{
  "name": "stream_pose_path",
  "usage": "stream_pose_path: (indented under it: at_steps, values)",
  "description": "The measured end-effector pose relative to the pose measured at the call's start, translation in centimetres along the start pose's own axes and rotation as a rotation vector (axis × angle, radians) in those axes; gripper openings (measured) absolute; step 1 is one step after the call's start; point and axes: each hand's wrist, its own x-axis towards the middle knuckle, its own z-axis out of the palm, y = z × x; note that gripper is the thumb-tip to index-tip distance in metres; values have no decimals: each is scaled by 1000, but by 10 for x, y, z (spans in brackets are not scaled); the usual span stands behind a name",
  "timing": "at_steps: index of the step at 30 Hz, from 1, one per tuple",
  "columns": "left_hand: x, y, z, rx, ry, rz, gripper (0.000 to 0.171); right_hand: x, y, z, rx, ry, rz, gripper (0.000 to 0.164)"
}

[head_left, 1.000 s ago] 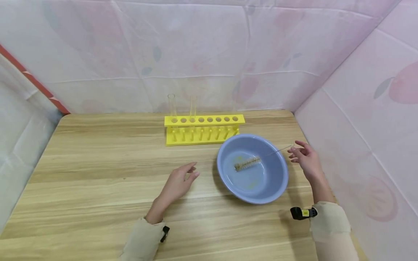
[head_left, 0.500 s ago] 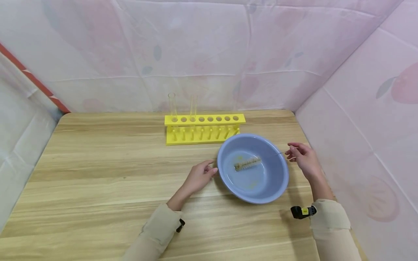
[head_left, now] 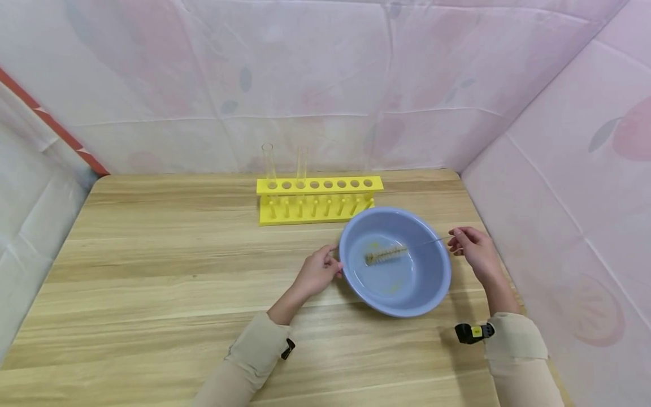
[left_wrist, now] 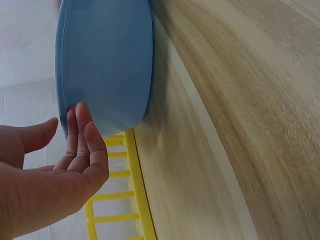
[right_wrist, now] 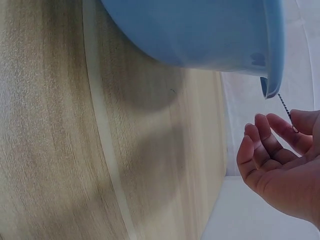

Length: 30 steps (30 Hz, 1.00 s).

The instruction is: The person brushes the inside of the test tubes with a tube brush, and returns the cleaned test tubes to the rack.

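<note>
A test tube brush (head_left: 385, 255) lies with its bristles in the blue plastic basin (head_left: 394, 307), its twisted wire handle (head_left: 432, 241) crossing the right rim. My right hand (head_left: 477, 252) pinches the looped end of that wire between thumb and index finger; the other fingers are loosely bent. In the right wrist view the wire loop (right_wrist: 295, 129) shows at the thumb. On the basin's left side, my left hand (head_left: 316, 272) has its fingertips at the outer wall just under the rim. The left wrist view shows the thumb (left_wrist: 42, 136) apart from the fingers.
Behind the basin stands a yellow test tube rack (head_left: 319, 185) holding two glass test tubes, one in the leftmost hole (head_left: 269, 164). Shallow liquid seems to cover the basin's bottom. Patterned cloth walls (head_left: 305, 68) bound the wooden table (head_left: 152, 271) at back and sides.
My left hand has moved right, from the bare table to the basin's left side. My right hand has closed thumb and index finger on the brush's wire end. The basin has stayed in place.
</note>
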Motion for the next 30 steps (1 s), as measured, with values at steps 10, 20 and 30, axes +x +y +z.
stream_pose_path:
  at_steps: [10,20,30]
  values:
    - [-3,-1,-5,57,39,-16,44,-1,-2,3,-5,-20,-13,36]
    - [-16,-3,-32,39,100,-54,33,-5,-15,21,52,-88,-37,31]
    - [-31,-15,-68,44,183,-93,27,-19,-37,48,2,-159,-110,29]
